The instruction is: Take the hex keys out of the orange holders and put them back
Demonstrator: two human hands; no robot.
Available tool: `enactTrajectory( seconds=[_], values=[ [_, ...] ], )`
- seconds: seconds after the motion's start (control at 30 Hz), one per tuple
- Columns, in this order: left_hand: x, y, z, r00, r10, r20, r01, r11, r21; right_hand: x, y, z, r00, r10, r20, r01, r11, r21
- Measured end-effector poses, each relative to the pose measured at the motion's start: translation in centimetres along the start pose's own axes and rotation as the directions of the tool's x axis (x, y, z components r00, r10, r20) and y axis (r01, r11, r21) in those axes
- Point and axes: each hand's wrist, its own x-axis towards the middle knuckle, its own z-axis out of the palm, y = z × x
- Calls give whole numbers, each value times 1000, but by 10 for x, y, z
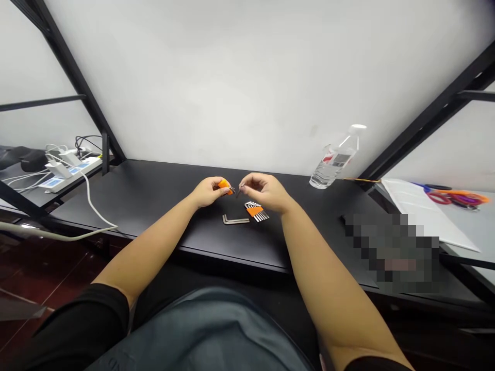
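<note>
Above the black desk, my left hand (209,192) is closed around an orange hex key holder (224,185), with short metal ends showing at its right side. Just to the right, my right hand (265,190) pinches a small dark hex key (237,193) between thumb and fingertips, close to the holder; whether the two touch, I cannot tell. Below my hands, a larger L-shaped hex key (235,221) lies loose on the desk. Beside it, partly under my right hand, rests a second orange holder (254,211) filled with several hex keys.
A clear water bottle (334,162) stands tilted-looking by the wall. At the right are white sheets (429,216), coloured-handled tools (456,198) and a blurred-out dark object (394,252). A white cable (91,203) runs from a power strip (71,172) across the black desk's (154,180) left end.
</note>
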Motion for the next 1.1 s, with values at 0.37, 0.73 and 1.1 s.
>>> enactTrajectory(
  seconds=[0.37, 0.73, 1.1],
  values=[
    [-3, 4, 2, 999, 22, 39, -20, 998, -68, 4, 9, 14, 973, -81, -217, 74, 997, -37],
    [-2, 4, 3, 999, 1, 52, 5, 994, -111, 5, 6, 19, 981, -176, -78, 143, 939, -313],
    [-3, 8, 2, 998, 4, 57, -1, 998, -62, 6, 7, 20, 997, -43, -62, 17, 929, -370]
  ],
)
